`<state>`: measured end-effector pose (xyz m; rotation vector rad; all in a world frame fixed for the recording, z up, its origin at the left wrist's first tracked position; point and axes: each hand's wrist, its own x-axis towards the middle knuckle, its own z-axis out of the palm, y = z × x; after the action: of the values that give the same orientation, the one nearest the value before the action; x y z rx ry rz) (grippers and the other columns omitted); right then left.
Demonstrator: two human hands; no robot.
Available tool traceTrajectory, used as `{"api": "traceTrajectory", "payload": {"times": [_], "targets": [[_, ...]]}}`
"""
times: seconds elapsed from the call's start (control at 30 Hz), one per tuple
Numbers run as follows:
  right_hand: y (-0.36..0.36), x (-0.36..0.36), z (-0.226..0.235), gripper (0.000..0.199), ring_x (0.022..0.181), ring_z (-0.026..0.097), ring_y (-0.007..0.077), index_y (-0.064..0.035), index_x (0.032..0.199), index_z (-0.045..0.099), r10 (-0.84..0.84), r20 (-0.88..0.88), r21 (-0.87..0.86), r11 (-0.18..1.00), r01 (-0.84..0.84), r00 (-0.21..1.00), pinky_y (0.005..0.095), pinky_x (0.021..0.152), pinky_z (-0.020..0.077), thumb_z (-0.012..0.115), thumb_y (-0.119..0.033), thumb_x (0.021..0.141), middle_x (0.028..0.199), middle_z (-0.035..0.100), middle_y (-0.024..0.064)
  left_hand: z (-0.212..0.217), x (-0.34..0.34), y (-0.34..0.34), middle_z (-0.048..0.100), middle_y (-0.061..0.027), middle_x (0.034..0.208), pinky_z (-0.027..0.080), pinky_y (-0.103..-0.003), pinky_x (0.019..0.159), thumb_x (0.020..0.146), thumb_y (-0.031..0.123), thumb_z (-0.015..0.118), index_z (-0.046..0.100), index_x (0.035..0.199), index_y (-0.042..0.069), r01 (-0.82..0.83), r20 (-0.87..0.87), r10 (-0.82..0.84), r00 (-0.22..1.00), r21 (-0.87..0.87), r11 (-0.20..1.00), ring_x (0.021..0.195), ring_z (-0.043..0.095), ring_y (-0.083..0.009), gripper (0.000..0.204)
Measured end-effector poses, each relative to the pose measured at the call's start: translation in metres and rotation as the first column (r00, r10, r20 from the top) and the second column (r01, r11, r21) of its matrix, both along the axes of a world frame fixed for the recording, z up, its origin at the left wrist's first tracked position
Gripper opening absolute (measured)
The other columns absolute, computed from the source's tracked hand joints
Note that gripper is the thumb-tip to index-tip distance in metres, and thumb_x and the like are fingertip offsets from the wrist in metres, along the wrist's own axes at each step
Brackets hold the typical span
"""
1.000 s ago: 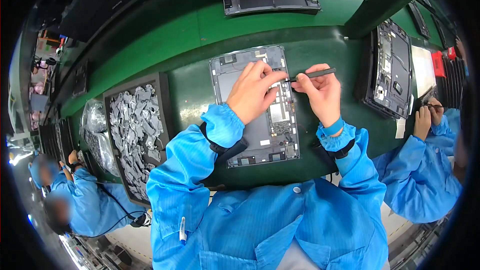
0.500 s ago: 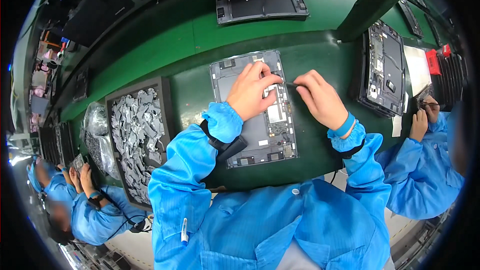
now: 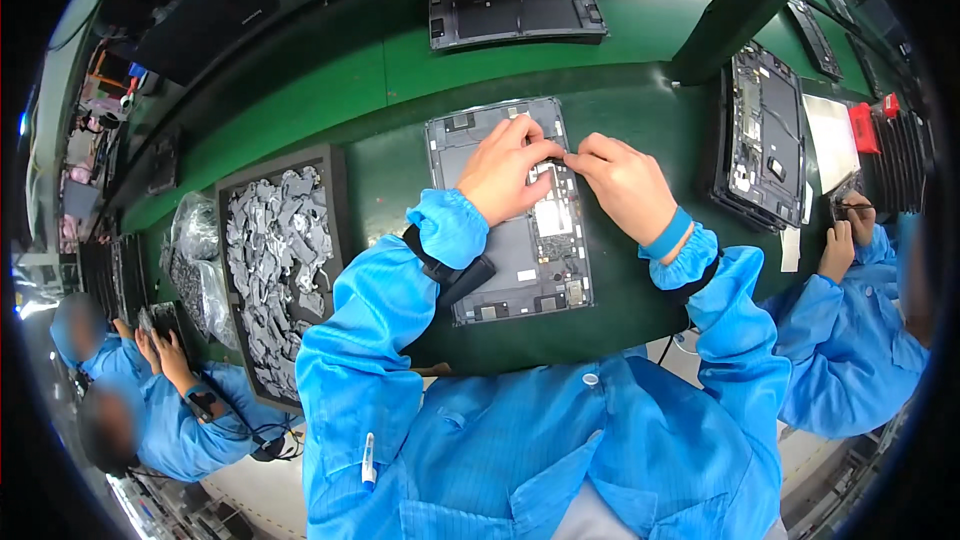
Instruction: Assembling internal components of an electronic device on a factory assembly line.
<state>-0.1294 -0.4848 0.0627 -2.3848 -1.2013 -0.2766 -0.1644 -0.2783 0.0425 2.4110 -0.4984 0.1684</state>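
Observation:
An opened tablet-like device (image 3: pixel 480 285), grey with a bright circuit board along its right side, lies on the green bench in front of me. My left hand (image 3: pixel 505 170) rests over its upper part, fingers bent and closed near the board's upper end. From the right, my right hand (image 3: pixel 625 185) reaches to the device's right edge, thumb and fingertips pinched together beside my left fingertips. Something small and dark shows where the two hands meet; its kind is too small to make out.
A dark foam tray (image 3: pixel 337 230) of grey cut pieces stands left, beside a clear plastic bag (image 3: pixel 190 230). More opened devices are stacked right (image 3: pixel 765 130); another (image 3: pixel 515 10) lies on the far ledge. A green post (image 3: pixel 750 10) rises at back right. Co-workers sit on both sides.
My right hand has moved left, from just off the device's edge to my left fingertips. My left hand has stayed nearly in place over the board.

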Motion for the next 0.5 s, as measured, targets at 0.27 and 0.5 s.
{"api": "traceTrajectory", "payload": {"times": [0.27, 0.5], "targets": [[-0.028, -0.030, -0.009, 0.035, 0.071, 0.068, 0.0275, 0.0028, 0.108, 0.066, -0.226, -0.624, 0.115, 0.920, 0.374, 0.748, 0.0363, 0.064, 0.0531, 0.068, -0.023, 0.085, 0.088, 0.069, 0.0187, 0.009, -0.081, 0.050, 0.057, -0.0233, 0.107, 0.047, -0.049, 0.081, 0.096, 0.023, 0.051, 0.061, 0.103, -0.003, -0.660, -0.162, 0.671, 0.723, 0.122, 0.741, 0.094, 0.056, -0.0438, 0.028], [-0.004, -0.040, -0.030, 0.033, 0.067, 0.064, 0.0183, 0.0072, 0.109, 0.065, 0.009, -0.757, 0.359, 0.841, 0.405, 0.653, 0.0332, 0.064, 0.0506, 0.065, -0.019, 0.089, 0.086, 0.071, 0.0126, -0.018, -0.095, 0.041, 0.064, -0.0209, 0.099, 0.050, -0.042, 0.081, 0.095, 0.025, 0.057, 0.058, 0.111, -0.003, -0.677, -0.171, 0.656, 0.735, -0.136, 0.723, 0.092, 0.062, -0.0383, 0.033]]}}
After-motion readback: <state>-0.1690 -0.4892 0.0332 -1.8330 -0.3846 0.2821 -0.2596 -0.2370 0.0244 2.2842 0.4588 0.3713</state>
